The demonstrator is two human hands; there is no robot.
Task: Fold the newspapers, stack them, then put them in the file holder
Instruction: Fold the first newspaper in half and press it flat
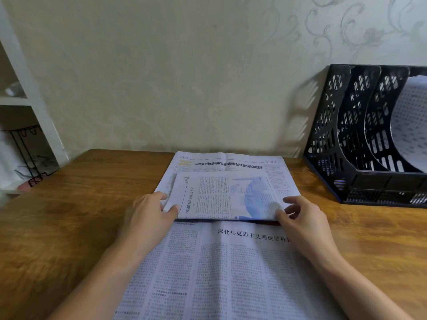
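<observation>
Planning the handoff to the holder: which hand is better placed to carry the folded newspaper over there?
Right, probably. The right hand already grips the folded newspaper at its right corner, and the file holder stands on that same side; the left hand would have to cross over.

At your nine o'clock a white shelf unit (34, 98) stands beside the wooden desk (69, 215), a black wire rack (25, 153) in its lower bay, and pale floral wallpaper (184, 72) fills your twelve o'clock.
</observation>
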